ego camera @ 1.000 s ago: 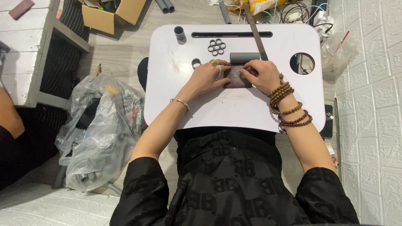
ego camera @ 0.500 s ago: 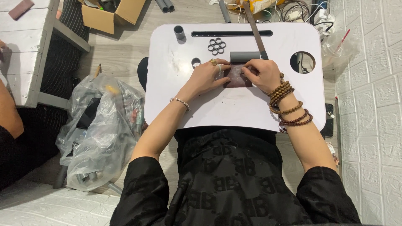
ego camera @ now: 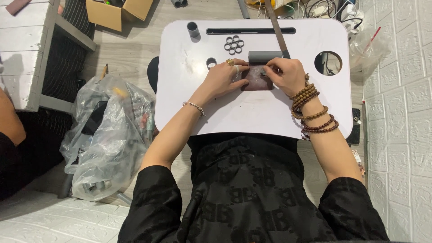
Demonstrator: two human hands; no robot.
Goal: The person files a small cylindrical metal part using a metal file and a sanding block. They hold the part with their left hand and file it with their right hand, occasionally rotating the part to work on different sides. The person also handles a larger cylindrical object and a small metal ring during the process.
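A small dark reddish-brown flat piece lies a little behind the middle of the white bench, pinned between both hands. Touching its far edge sits a short grey cylinder lying on its side. Just beyond that, a cluster of grey rings packed like a flower rests near the back edge, beside a long dark slot cut along that edge. An upright grey tube stands at the back left corner, and a round cup hole opens near the right edge. A long brown stick slants off the back edge.

Off the bench, on the wooden floor, an open cardboard box sits beyond the left back corner, and a crumpled clear plastic bag full of odds and ends slumps by the left edge. Another clear bag lies past the right back corner, against a white brick-pattern wall. White boards stand at far left.

Left hand, ring on a finger, thin bracelet at the wrist: fingers curled, pressing and pinching the piece's left side. Right hand, wooden bead bracelets stacked up the wrist: fingertips pinching the piece's upper right edge, just by the cylinder.
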